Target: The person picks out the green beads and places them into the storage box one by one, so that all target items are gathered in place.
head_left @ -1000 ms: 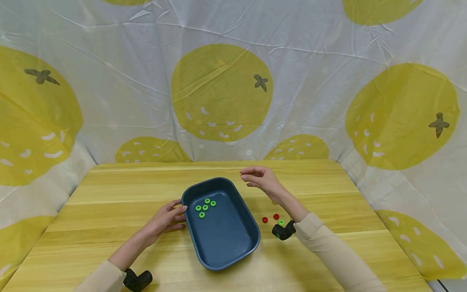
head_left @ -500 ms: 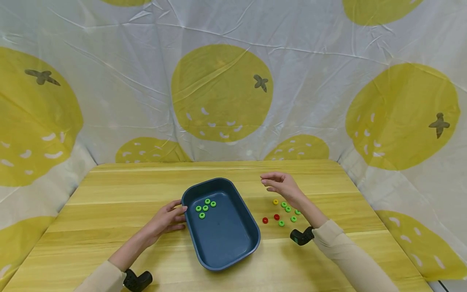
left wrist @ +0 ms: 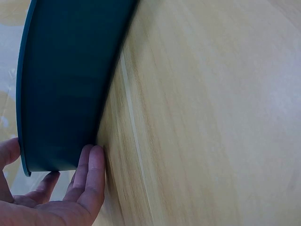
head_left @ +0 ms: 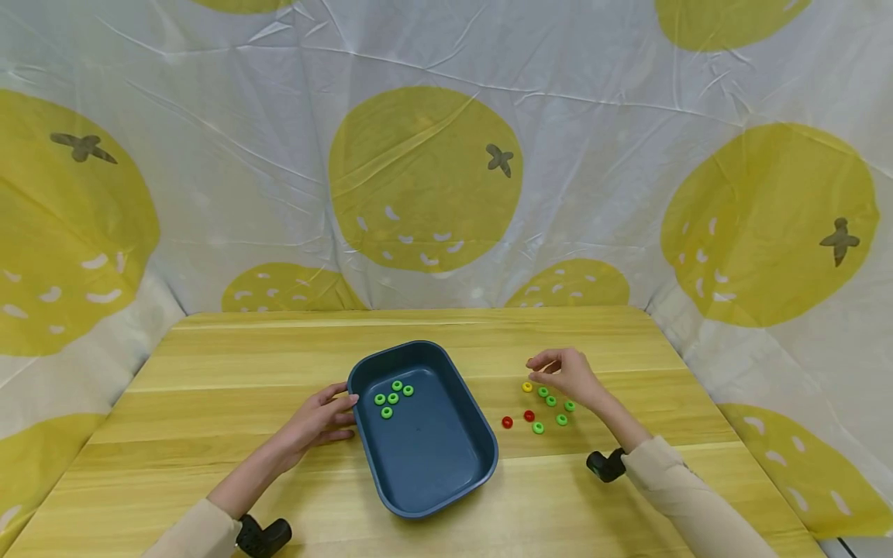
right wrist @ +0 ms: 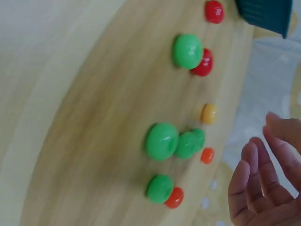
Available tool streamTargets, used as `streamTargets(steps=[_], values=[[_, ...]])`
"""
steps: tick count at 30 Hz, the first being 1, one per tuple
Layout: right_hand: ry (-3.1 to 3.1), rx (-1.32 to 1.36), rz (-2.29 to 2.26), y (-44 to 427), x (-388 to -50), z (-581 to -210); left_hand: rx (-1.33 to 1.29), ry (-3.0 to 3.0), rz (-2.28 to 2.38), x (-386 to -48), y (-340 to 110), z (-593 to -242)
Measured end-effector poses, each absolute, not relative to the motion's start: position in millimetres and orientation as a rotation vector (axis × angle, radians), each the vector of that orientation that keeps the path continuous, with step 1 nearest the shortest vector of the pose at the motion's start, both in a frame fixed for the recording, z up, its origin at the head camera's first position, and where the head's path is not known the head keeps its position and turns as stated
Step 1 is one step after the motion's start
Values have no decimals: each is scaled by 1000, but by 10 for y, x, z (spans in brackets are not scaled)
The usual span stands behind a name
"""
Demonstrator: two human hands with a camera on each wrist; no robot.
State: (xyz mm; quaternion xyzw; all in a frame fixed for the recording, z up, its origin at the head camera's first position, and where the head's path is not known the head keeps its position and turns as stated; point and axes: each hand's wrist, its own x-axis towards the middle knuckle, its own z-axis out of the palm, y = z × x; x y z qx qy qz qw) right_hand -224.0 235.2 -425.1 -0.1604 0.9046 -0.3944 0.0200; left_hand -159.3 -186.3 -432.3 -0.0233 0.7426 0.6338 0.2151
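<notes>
My left hand [head_left: 317,422] holds the left side of a dark blue tray [head_left: 422,515]. Its thumb lies over the rim; the other fingers lie against the outer wall, as the left wrist view shows [left wrist: 61,202]. Inside the tray lie several small green rings [head_left: 393,398]. My right hand [head_left: 568,377] hovers with nothing in its loosely bent fingers, just above loose rings on the table. A yellow ring [head_left: 526,387] lies below its fingertips, with several green rings [head_left: 551,401] nearby. In the right wrist view, orange-red rings [right wrist: 174,197] lie beside the green ones.
Two red rings [head_left: 507,422] lie between the tray and the green rings. The wooden table [head_left: 230,364] ends at a hanging cloth [head_left: 586,194] with yellow fruit prints. Black wrist devices [head_left: 605,465] stick out below the sleeves.
My right hand has moved right and lower, from beside the tray's far right corner to the loose rings, uncovering several green ones. My left hand and the tray stay put.
</notes>
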Motion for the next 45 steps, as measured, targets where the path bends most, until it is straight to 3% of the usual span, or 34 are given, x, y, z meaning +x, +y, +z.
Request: streamTargets(steps=[10,25,37,45], values=[[2961,-510,-868,2417,-2178,-4404,-61,2060,1754,-1585,-1853,-4321],[3048,-472,-750,2390,-2160,-4517,-61,2060,1752,-1587,-1857,-4320],[2864,-488,-1239,2359,-2201,-4313,-55,2060,1750,-1588,-1862,-4312],[2568,-302,-1533,2288,-2227,-4234,-54,2061,1747,-1586,-1860,-4321]])
